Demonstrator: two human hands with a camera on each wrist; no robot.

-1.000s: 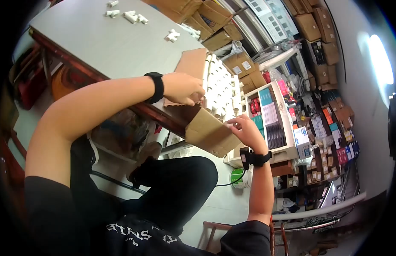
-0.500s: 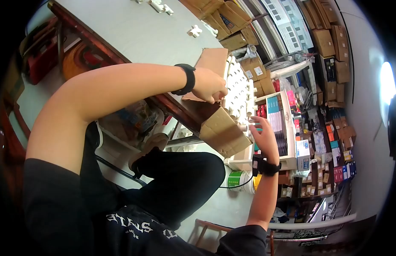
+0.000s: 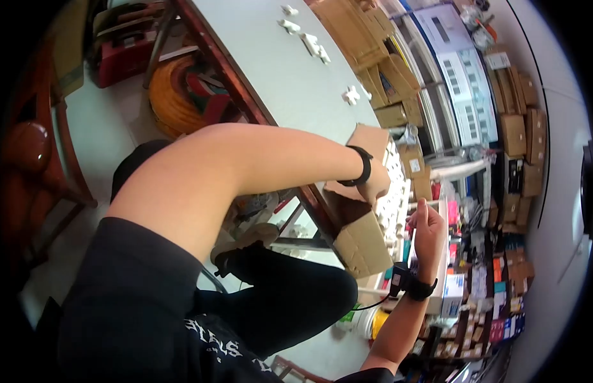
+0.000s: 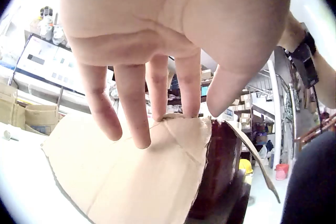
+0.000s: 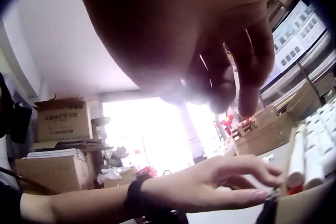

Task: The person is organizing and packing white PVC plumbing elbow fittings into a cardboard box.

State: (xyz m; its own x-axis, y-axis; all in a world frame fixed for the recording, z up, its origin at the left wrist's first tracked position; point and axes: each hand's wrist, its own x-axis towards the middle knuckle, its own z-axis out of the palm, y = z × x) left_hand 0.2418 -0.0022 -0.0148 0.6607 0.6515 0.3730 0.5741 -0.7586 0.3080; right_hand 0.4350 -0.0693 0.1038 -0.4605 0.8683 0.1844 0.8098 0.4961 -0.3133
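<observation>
An open cardboard box (image 3: 363, 246) sits at the table's edge, packed with rows of white pipe fittings (image 3: 395, 201). My left hand (image 3: 375, 184) is at the box's near corner. In the left wrist view its fingers (image 4: 131, 98) extend straight down over a cardboard flap (image 4: 142, 182), with the thumb by the flap's torn edge. The right wrist view shows the left fingertips right at the box edge, beside white tubes (image 5: 297, 155). My right hand (image 3: 429, 236) hovers to the right of the box, thumb up and fingers loosely bent, with nothing visible in it.
Several loose white fittings (image 3: 314, 46) and a cross-shaped one (image 3: 350, 96) lie on the grey table (image 3: 277, 76). More cardboard boxes (image 3: 392, 76) stand past its far side. Shelves of packaged goods (image 3: 513, 274) line the right. A bucket (image 3: 366, 319) stands on the floor below.
The head view has turned, so the scene sits further right and lower. My right hand has drawn back from the near flap and raised its thumb. My left hand stays at the box's corner.
</observation>
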